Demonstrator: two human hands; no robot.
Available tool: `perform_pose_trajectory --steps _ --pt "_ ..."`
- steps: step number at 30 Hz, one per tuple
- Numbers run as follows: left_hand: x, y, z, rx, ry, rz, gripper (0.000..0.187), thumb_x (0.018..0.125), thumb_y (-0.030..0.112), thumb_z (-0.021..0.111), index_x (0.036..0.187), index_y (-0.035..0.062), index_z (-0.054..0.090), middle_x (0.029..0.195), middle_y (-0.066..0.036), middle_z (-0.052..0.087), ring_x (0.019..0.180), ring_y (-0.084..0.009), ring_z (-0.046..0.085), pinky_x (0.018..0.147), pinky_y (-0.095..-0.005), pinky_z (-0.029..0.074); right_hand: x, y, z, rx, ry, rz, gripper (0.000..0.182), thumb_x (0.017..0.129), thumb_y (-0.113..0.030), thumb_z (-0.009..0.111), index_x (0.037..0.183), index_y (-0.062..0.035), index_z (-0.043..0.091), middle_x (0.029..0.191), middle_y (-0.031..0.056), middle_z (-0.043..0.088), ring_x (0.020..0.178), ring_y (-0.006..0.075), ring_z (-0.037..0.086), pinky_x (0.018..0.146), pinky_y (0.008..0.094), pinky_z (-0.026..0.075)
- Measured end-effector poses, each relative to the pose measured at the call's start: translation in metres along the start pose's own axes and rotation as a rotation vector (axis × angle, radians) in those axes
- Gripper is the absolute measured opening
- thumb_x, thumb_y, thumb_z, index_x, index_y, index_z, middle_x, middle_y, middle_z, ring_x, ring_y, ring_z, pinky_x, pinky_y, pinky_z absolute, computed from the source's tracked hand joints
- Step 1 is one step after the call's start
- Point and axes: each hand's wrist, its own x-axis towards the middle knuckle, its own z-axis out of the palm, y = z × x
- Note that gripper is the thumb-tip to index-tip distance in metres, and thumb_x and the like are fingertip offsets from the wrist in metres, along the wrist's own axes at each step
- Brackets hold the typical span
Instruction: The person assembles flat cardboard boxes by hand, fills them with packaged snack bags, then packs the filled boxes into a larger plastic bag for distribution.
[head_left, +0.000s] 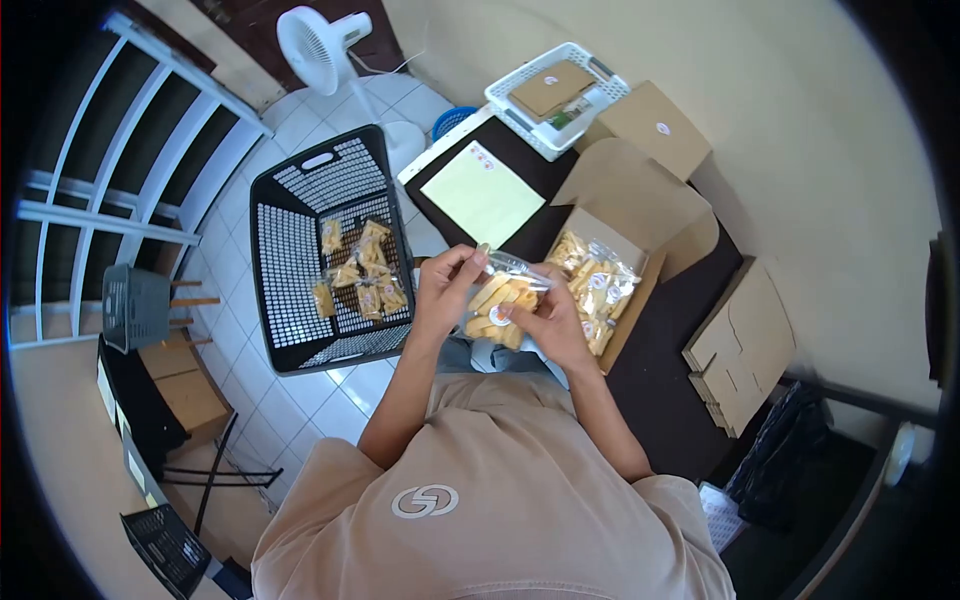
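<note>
A clear plastic bag of pale yellow stick-shaped snacks (490, 312), with a small round sticker, is held up in front of my body. My left hand (445, 285) pinches its upper edge between thumb and fingers. On the other side, my right hand (562, 325) grips the bag with the thumb across its front. Just right of it, an open cardboard box (690, 232) contains several similar bags (605, 290). To the left, a black plastic basket (385, 165) has several more snack bags (370, 265) at its bottom.
Stickers lie on a pale sheet (480, 200) on the dark-topped table (655, 400). A white basket (545, 145) and closed carton (665, 130) stand at the back. Flat cardboard pieces (740, 350) rest at right. Behind the black basket is a white fan (310, 50).
</note>
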Motion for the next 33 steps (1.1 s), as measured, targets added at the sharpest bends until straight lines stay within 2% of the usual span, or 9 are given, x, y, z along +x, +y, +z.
perform_pose_trajectory --steps 5,8,9,12,16,23,30,32,33 --pt "-0.013 -0.003 -0.005 0.331 -0.137 -0.009 0.021 0.097 0.015 0.057 0.084 -0.0016 0.059 0.066 -0.001 0.054 0.062 -0.0045 0.047 0.055 -0.0237 0.038 -0.02 -0.006 -0.021 -0.163 -0.194 0.154 0.025 0.087 -0.004 0.068 0.109 -0.0025 0.057 0.099 0.0005 0.061 0.088 0.0069 0.056 0.079 0.0248 0.048" --pt "-0.024 0.003 -0.007 0.482 -0.325 0.065 0.02 0.095 0.014 0.056 0.084 -0.0025 0.058 0.057 -0.008 0.048 0.055 -0.0076 0.043 0.05 -0.0288 0.035 -0.016 -0.001 -0.018 -0.245 -0.192 0.153 0.023 0.095 -0.021 0.061 0.092 0.0009 0.062 0.078 0.0008 0.06 0.073 0.0056 0.051 0.064 0.0247 0.044" --pt "-0.029 0.009 -0.003 0.543 -0.355 0.026 0.019 0.095 0.012 0.055 0.082 -0.0024 0.057 0.057 -0.006 0.045 0.055 -0.0072 0.041 0.05 -0.0279 0.035 -0.014 -0.002 -0.017 -0.344 -0.223 0.151 0.026 0.096 -0.021 0.059 0.083 0.0017 0.06 0.067 0.0019 0.055 0.062 0.0074 0.046 0.055 0.0277 0.038" --pt "-0.035 0.002 -0.005 0.631 -0.377 -0.07 0.02 0.093 0.009 0.056 0.077 -0.0021 0.055 0.054 -0.004 0.04 0.053 -0.008 0.038 0.049 -0.0279 0.035 -0.011 0.014 -0.013 -0.342 -0.25 0.126 0.021 0.098 -0.016 0.055 0.083 -0.0012 0.056 0.066 -0.002 0.053 0.061 0.0054 0.046 0.054 0.0253 0.037" --pt "-0.047 -0.015 -0.003 0.566 -0.222 -0.034 0.021 0.093 0.01 0.057 0.075 -0.0022 0.056 0.054 -0.005 0.042 0.053 -0.0068 0.037 0.048 -0.0282 0.033 -0.01 0.01 -0.012 -0.471 -0.224 0.043 0.023 0.09 -0.014 0.058 0.075 0.0034 0.055 0.057 0.0115 0.05 0.052 0.0151 0.045 0.05 0.0326 0.037" --pt "-0.052 -0.036 0.002 0.502 -0.042 -0.023 0.023 0.093 0.01 0.06 0.075 -0.0034 0.056 0.054 -0.001 0.045 0.054 -0.0044 0.037 0.047 -0.0261 0.032 -0.023 0.009 -0.023 -0.48 -0.253 0.033 0.026 0.09 -0.012 0.058 0.071 0.0029 0.049 0.055 0.0039 0.041 0.053 0.009 0.035 0.048 0.0307 0.032" --pt "-0.044 -0.057 -0.009 0.48 0.042 -0.044 0.022 0.093 0.01 0.06 0.076 -0.0034 0.057 0.059 0.002 0.047 0.056 -0.0041 0.038 0.047 -0.0262 0.032 -0.032 -0.001 -0.037 -0.474 -0.325 0.138 0.022 0.087 -0.011 0.058 0.071 0.0024 0.053 0.057 0.0045 0.05 0.054 0.0082 0.052 0.049 0.0273 0.039" --pt "-0.037 -0.077 -0.023 0.618 0.295 0.277 0.02 0.095 0.011 0.055 0.081 -0.0032 0.059 0.066 0.0 0.051 0.06 -0.0051 0.041 0.05 -0.0266 0.033 -0.039 -0.015 -0.042 -0.462 -0.322 0.149 0.02 0.087 -0.011 0.058 0.072 0.0022 0.055 0.058 0.0041 0.053 0.056 0.008 0.055 0.05 0.0262 0.041" --pt "-0.03 -0.072 -0.042 0.524 0.455 0.155 0.021 0.096 0.011 0.053 0.082 -0.003 0.058 0.067 -0.001 0.051 0.062 -0.0058 0.042 0.051 -0.0269 0.034 -0.047 -0.031 -0.047 -0.341 -0.379 0.207 0.018 0.087 -0.01 0.058 0.073 0.0013 0.056 0.059 0.0025 0.054 0.056 0.0072 0.055 0.05 0.0255 0.041"
